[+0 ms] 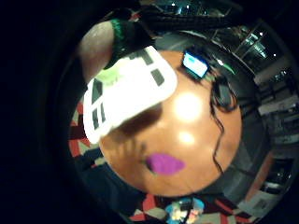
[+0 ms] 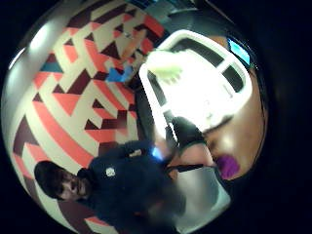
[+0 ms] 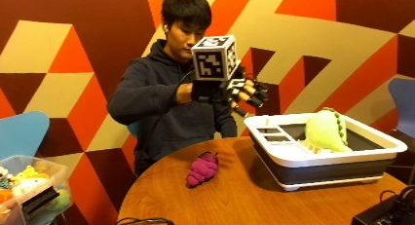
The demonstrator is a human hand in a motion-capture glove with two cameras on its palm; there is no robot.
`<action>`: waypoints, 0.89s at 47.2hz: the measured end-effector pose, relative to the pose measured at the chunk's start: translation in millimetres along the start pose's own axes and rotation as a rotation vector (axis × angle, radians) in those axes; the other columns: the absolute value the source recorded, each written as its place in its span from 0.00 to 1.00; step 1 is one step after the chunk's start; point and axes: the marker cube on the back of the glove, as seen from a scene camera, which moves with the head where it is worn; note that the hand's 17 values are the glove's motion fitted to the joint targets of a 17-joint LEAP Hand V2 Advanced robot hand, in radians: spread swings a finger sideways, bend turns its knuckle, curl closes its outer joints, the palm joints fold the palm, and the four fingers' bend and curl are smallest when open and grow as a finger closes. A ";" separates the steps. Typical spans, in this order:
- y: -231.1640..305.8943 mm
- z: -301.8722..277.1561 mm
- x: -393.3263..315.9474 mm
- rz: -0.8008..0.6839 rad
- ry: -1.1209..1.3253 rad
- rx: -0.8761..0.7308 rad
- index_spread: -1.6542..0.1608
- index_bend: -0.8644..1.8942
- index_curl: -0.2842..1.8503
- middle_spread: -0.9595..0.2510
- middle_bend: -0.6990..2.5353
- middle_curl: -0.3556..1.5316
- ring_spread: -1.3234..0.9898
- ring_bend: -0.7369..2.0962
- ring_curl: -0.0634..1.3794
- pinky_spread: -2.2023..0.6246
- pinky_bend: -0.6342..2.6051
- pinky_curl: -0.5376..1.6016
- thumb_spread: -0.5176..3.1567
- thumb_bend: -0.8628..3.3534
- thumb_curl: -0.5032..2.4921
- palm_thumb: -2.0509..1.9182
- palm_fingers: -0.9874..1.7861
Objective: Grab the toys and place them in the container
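Table, round and of brown wood, carries a white-rimmed, dark-walled rectangular plastic container at about three o'clock of its top in the outside view. A pale green plush toy shaped like a pea pod stands upright inside the container, leaning toward its far wall. A purple plush toy shaped like a bunch of grapes lies on the bare wood at about nine o'clock from the container, apart from it.

The person's black-gloved right hand is raised at chest height, above and at about eleven o'clock from the container, touching neither toy. Its fingers are spread and only slightly bent, and it holds nothing: the grip is released. The bare hand sits just behind the glove's wrist.

The little finger side palm view looks down on the container, the green toy in it and the purple toy on the table.

A clear plastic bin with mixed colourful toys stands at about eight o'clock, off the table, beside a blue chair.
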 end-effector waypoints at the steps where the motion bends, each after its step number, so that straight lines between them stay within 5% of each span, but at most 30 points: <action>1: 9.9 2.5 4.2 0.009 0.027 -0.025 0.77 0.36 0.35 0.79 0.29 0.41 0.56 0.36 0.25 0.79 0.46 0.42 0.46 0.22 0.34 0.61 0.31; 11: 79.7 42.8 55.5 0.147 0.125 -0.276 0.78 0.35 0.32 0.81 0.27 0.40 0.57 0.34 0.24 0.80 0.47 0.42 0.48 0.21 0.33 0.61 0.31; 24: 98.8 111.1 100.7 0.253 0.308 -0.512 0.78 0.35 0.28 0.79 0.28 0.40 0.57 0.36 0.26 0.80 0.47 0.42 0.49 0.21 0.32 0.63 0.33; 29: 94.7 131.5 112.3 0.236 0.346 -0.494 0.79 0.38 0.28 0.77 0.30 0.41 0.55 0.36 0.26 0.79 0.45 0.41 0.49 0.21 0.32 0.64 0.36; 36: 82.9 140.6 118.5 0.161 0.224 -0.330 0.80 0.47 0.31 0.72 0.39 0.45 0.51 0.36 0.24 0.77 0.36 0.36 0.50 0.23 0.33 0.67 0.54; 42: 77.5 121.5 103.1 0.126 0.127 -0.243 0.81 0.57 0.37 0.67 0.39 0.47 0.48 0.34 0.25 0.76 0.35 0.37 0.47 0.23 0.35 0.70 0.53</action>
